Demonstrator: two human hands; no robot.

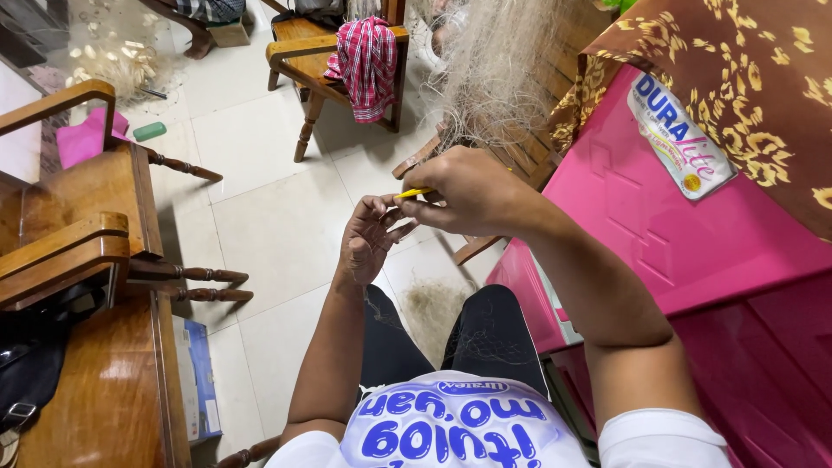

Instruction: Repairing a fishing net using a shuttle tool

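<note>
The one camera sits on the person's head and looks straight down, close over the lap, with the floor (pixel 260 217) and chairs (pixel 78 217) farther out.

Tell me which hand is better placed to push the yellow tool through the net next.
The right hand, probably: it already pinches the yellow tool, tip toward the left hand, whose fingers only hold net strands.
</note>
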